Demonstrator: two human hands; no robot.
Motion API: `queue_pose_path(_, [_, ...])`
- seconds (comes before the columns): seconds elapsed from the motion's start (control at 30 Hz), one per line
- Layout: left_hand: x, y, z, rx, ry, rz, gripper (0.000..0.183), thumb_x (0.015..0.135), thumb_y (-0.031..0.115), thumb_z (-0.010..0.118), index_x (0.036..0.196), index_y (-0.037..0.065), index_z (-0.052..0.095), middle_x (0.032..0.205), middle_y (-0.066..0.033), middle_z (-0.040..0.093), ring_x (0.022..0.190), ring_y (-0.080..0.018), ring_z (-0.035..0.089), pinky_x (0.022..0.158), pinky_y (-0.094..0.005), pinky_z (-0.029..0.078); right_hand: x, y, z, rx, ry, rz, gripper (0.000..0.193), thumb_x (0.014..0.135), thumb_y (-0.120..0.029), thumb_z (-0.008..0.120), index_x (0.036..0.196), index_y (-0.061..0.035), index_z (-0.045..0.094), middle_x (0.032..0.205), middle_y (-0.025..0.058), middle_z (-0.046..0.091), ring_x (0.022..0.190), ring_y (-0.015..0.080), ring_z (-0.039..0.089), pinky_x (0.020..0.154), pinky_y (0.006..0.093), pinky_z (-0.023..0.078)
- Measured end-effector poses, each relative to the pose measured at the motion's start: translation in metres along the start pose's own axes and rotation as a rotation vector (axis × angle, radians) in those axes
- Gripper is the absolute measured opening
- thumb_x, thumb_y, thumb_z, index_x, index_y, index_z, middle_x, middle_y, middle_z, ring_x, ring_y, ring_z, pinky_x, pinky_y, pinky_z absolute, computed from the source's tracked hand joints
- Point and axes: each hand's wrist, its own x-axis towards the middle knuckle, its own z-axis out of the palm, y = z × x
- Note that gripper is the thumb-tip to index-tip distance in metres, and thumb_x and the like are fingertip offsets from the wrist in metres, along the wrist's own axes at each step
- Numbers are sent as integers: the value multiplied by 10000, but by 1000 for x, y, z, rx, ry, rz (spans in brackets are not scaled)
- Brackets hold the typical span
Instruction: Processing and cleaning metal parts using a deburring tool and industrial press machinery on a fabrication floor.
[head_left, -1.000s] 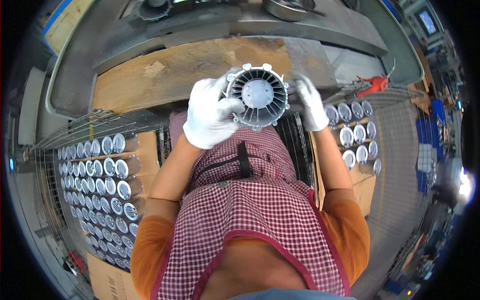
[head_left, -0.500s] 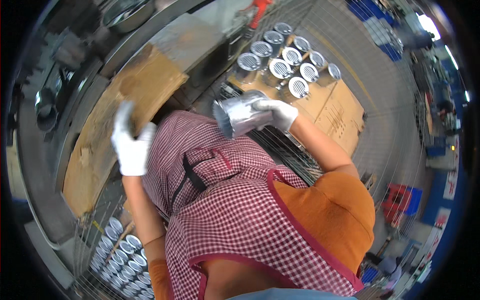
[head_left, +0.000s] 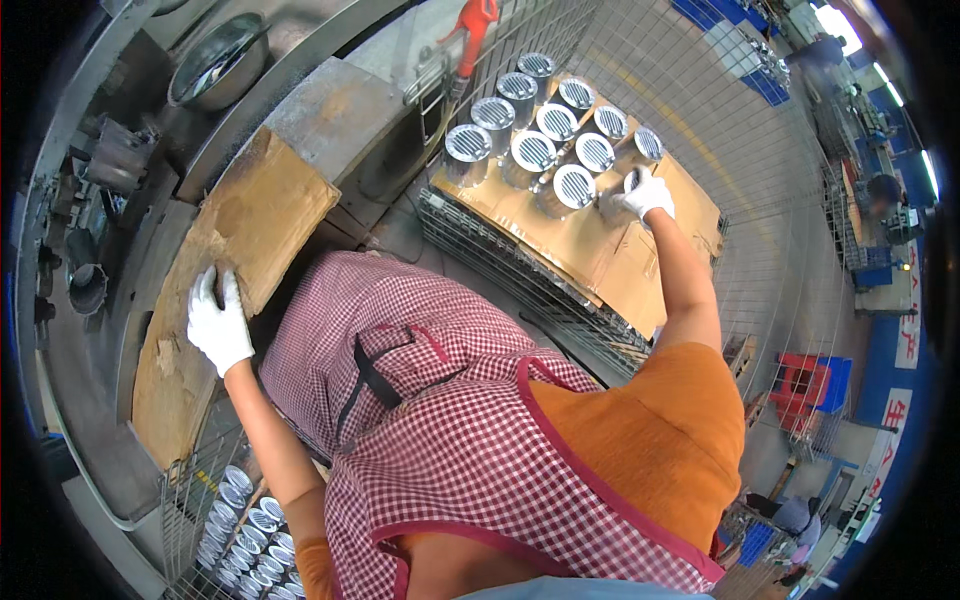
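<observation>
My right hand, in a white glove, grips the upper end of a shiny metal cylinder at the near right of a group of similar ones. Its lower part looks blurred, and my fingers partly cover its top. The other cylinders stand upright in rows on a cardboard sheet, with slotted round tops facing up. My left hand, also gloved, holds nothing. It lies with fingers apart on the worn brown board along the bench.
Under the cardboard is a wire cage, with a red-handled tool at its far corner. More metal cylinders fill another cage at lower left. A metal bowl sits on the bench at far left.
My right hand has carried the cylinder from in front of my apron to the right, upright onto the cardboard. My left hand has come down onto the board.
</observation>
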Motion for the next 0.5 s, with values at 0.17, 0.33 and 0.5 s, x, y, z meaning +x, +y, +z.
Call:
queue_pose_path(0.17, [2, 10, -13, 58, -17, -14, 365, 950, 367, 645, 1160, 76, 712, 1244, -159, 682, 1165, -324, 640, 1008, -422, 490, 22, 4, 27, 70, 209, -2, 975, 699, -572, 769, 1526, -202, 407, 1448, 238, 509, 1255, 387, 568, 1044, 453, 477])
queue_pose_path(0.33, [-1, 23, -32, -6, 30, -28, 346, 905, 383, 645, 1072, 102, 759, 1120, -145, 728, 1048, -329, 691, 924, -423, 540, 31, 16, 41, 206, 274, -357, 792, 813, -612, 695, 1404, -100, 571, 1352, 174, 629, 1245, 354, 597, 1037, 441, 466])
queue_pose_path(0.5, [-11, 17, -36, -86, -35, -109, 321, 898, 408, 616, 963, 126, 756, 950, -109, 723, 880, -313, 698, 734, -453, 556, 64, -21, 14, 130, 640, -441, 535, 950, -332, 651, 1354, 11, 583, 1319, 216, 633, 1187, 341, 625, 1030, 409, 487])
